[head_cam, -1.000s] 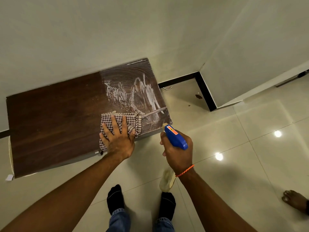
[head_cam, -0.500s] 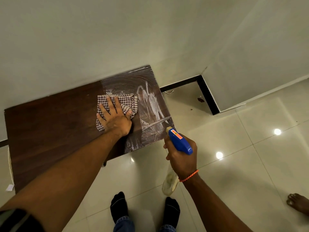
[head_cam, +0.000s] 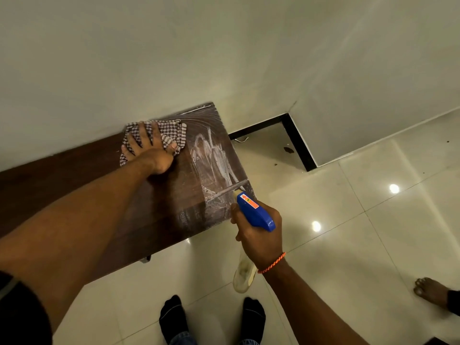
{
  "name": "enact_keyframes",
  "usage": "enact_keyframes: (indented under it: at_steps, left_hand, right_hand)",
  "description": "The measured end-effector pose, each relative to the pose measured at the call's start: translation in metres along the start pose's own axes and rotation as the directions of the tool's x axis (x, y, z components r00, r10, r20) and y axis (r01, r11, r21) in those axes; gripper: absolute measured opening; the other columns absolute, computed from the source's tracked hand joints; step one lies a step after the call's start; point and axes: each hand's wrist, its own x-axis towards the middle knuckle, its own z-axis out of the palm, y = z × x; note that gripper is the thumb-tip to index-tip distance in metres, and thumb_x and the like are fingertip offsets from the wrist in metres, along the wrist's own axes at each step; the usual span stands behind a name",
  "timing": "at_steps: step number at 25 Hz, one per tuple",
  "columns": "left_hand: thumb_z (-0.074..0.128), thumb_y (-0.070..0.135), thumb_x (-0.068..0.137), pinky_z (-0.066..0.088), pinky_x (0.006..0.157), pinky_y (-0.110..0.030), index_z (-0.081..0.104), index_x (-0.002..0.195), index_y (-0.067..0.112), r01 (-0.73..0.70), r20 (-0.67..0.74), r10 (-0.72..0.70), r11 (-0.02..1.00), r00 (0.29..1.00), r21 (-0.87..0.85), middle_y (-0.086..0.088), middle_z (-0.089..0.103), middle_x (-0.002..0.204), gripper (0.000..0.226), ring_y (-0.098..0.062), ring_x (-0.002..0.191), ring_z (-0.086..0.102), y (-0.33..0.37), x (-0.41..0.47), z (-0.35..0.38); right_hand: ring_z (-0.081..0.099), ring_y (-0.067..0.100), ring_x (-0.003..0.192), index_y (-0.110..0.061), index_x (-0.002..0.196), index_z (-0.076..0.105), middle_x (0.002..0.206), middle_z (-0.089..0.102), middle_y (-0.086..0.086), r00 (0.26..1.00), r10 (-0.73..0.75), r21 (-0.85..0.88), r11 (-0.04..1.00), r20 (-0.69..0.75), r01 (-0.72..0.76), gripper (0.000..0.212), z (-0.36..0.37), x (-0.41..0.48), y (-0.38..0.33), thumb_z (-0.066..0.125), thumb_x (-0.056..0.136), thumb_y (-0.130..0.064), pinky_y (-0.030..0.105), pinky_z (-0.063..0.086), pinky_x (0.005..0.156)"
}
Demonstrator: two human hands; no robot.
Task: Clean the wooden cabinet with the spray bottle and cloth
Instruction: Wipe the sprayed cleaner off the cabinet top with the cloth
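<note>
The left hand [head_cam: 149, 151] lies flat with its fingers spread, pressing the checked cloth [head_cam: 174, 133] onto the top of the wooden cabinet [head_cam: 44, 173], right at the back edge where the top meets the wall [head_cam: 174, 58]. The right hand [head_cam: 258, 235] is curled round the neck of the spray bottle [head_cam: 254, 211]. The bottle's blue head points at the cabinet's front right corner and its pale body hangs below the wrist, over the floor [head_cam: 348, 220].

As I see it, the next stroke hangs on the patch of white foam streaks [head_cam: 214, 155]. It lies to the right of the cloth and forward of it, between the cloth and the bottle's nozzle. It runs from near the back edge down towards the front corner, roughly across the cabinet's depth. The cabinet itself runs long along the wall, left to right, and the stretch left of the hand shows dark with no streaks. The cloth hand is nearer the foam and the only one fit to wipe it, so I'd expect a sweep rightwards and then towards the person. The bottle hand sits close to that front corner and may need to give way
</note>
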Motion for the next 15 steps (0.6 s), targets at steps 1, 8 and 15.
enact_keyframes:
  at_steps: [1,8,15]
  left_hand:
    - [0.019,0.071,0.099,-0.013,0.121,-0.06,-0.028,0.155,0.038,-0.001,0.008,0.001,1.0,1.0,0.005,0.003,-0.039,0.162,0.08,-0.039,0.152,-0.026,0.0,0.001,0.0]
    - [0.016,0.075,0.097,-0.015,0.121,-0.057,-0.027,0.154,0.04,-0.068,-0.012,0.068,0.997,0.998,0.036,0.006,-0.042,0.16,0.08,-0.037,0.151,-0.028,-0.013,-0.013,0.009]
    - [-0.004,0.078,0.089,-0.004,0.123,-0.062,-0.028,0.153,0.039,-0.144,-0.101,0.145,0.989,0.984,0.021,0.0,-0.036,0.163,0.079,-0.043,0.154,-0.014,-0.04,-0.121,0.118]
  right_hand:
    - [0.064,0.034,0.056,0.004,0.088,0.071,0.069,0.069,0.017,1.0,0.006,-0.004,1.0,-0.001,-0.006,0.017,-0.001,0.0,0.001,0.067,0.091,-0.012,0.034,0.057,0.055]
    - [0.063,0.037,0.057,0.005,0.087,0.07,0.07,0.069,0.019,1.0,0.001,0.003,1.0,-0.009,-0.001,0.019,-0.009,-0.006,0.005,0.067,0.092,-0.013,0.042,0.059,0.057]
    - [0.061,0.038,0.054,0.004,0.082,0.069,0.068,0.067,0.02,1.0,0.006,0.017,1.0,-0.02,-0.006,0.021,-0.024,-0.025,0.011,0.068,0.091,-0.015,0.048,0.058,0.057]
